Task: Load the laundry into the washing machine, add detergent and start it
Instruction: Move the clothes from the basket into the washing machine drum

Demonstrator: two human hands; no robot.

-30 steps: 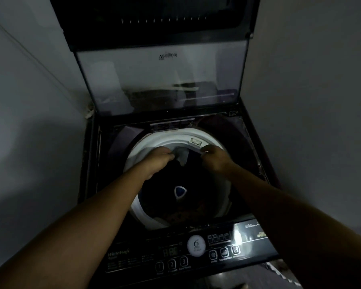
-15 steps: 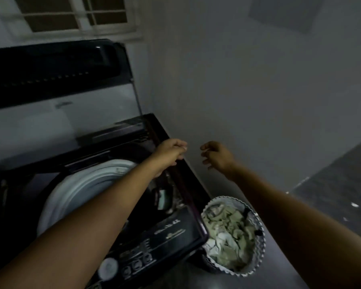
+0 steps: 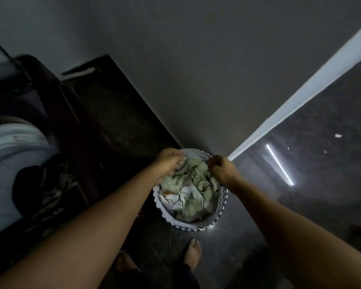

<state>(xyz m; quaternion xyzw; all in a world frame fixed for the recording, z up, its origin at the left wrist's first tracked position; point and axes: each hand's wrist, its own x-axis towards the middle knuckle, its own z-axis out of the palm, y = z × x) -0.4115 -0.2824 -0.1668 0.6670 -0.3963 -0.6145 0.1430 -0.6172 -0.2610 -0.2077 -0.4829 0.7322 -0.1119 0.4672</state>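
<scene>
A round white laundry basket [image 3: 222, 207] with a scalloped rim stands on the dark floor to the right of the washing machine [image 3: 75, 130]. It holds a crumpled pale green and white cloth [image 3: 193, 190]. My left hand [image 3: 169, 161] reaches into the basket's far left side, fingers curled into the cloth. My right hand [image 3: 222, 168] pinches the cloth at the far right side. The machine's white drum rim [image 3: 13, 140] shows blurred at the left, with dark laundry inside.
A grey wall [image 3: 196, 69] rises right behind the basket and the machine. My bare feet [image 3: 193, 252] stand on the glossy dark floor just before the basket. A bright strip of light reflects on the floor at the right.
My view swung from the open drum to the right and down onto the basket. Both hands left the drum, crossed over the machine's edge and now grip the cloth in the basket.
</scene>
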